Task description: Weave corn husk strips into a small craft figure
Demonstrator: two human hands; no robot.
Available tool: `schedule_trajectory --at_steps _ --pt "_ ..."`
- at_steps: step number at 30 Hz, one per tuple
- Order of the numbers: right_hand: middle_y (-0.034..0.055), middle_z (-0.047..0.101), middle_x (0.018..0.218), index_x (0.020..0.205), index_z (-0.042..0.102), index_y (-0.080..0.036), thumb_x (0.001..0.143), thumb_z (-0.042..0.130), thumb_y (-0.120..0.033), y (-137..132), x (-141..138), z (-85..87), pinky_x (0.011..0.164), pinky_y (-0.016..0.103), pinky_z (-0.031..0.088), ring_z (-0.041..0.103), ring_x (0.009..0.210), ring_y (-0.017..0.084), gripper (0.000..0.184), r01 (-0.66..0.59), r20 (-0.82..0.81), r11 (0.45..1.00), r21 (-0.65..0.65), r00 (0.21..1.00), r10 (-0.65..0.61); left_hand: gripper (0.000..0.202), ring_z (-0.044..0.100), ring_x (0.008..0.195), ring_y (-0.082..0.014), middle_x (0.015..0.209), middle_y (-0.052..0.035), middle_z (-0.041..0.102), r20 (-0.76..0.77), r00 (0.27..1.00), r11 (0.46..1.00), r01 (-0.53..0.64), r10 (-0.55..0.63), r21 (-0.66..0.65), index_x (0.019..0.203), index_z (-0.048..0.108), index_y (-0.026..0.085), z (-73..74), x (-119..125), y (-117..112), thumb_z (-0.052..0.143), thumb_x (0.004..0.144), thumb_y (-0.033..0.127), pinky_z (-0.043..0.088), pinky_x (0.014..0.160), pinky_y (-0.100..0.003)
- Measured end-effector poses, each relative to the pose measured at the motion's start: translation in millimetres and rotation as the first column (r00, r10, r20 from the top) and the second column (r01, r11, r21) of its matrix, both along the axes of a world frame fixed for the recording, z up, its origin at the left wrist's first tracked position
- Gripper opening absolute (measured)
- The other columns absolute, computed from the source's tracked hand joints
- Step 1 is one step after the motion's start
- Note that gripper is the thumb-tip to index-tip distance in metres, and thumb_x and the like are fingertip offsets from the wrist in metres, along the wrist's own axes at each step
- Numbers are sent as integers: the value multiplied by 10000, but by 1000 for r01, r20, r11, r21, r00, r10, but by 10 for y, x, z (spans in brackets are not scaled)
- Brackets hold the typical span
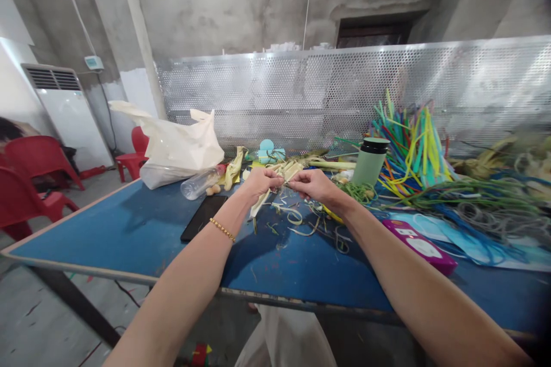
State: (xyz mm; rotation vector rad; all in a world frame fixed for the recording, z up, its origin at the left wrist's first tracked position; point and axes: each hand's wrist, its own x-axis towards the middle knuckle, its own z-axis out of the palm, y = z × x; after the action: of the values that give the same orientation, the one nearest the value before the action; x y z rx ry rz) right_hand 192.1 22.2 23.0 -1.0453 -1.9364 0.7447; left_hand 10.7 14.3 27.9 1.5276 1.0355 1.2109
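Above the blue table (pixel 142 229) my two hands meet, fingertips almost touching. My left hand (pixel 263 181) is closed in a pinch on a pale plant strip (pixel 261 203), which hangs down below its fingers. Facing it, my right hand (pixel 313 184) also pinches, at the upper end of the pale material; the exact piece between its fingertips is too small to make out. Curled strip scraps (pixel 295 217) and thin offcuts lie on the table under both hands. Behind them is a heap of pale husk-like strips (pixel 293 169).
Left of my hands are a black phone (pixel 203 218), a clear plastic bottle (pixel 198 183) and a white plastic bag (pixel 181 146). To the right stand a green tumbler (pixel 369 163), a purple box (pixel 417 245) and colourful strip bundles (pixel 424 149). A perforated metal panel (pixel 258 86) runs behind.
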Motion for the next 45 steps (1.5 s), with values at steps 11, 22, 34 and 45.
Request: schedule_trajectory --at_steps 11,22,34,45 --pt "35 640 680 865 698 -122 717 684 -392 -30 0 65 489 240 390 539 561 117 309 57 -95 998 -29 994 -60 151 447 465 -68 502 6 568 -73 997 999 31 -30 20 553 628 121 -48 36 26 714 676 138 356 515 -233" --pt "-25 544 547 699 638 -141 672 714 -366 -44 29 84 493 244 316 427 502 80 238 -48 -100 998 -35 994 44 87 464 475 -73 495 25 534 -138 986 995 95 -90 35 557 613 124 -115 42 85 687 603 127 324 495 -229" --pt "-35 542 551 712 620 -141 621 762 -377 -33 -46 35 495 235 302 415 501 68 290 -52 -372 997 -63 928 25 74 463 459 -51 565 12 544 239 948 953 253 -210 -165 656 595 110 -64 65 47 667 654 89 317 483 -218" --pt "14 631 682 806 643 -143 665 735 -440 23 -111 -10 509 237 376 496 553 93 341 54 -325 999 0 944 -51 120 448 412 -52 514 22 532 228 969 982 125 -92 -138 607 550 126 -118 105 93 658 621 78 275 437 -211"
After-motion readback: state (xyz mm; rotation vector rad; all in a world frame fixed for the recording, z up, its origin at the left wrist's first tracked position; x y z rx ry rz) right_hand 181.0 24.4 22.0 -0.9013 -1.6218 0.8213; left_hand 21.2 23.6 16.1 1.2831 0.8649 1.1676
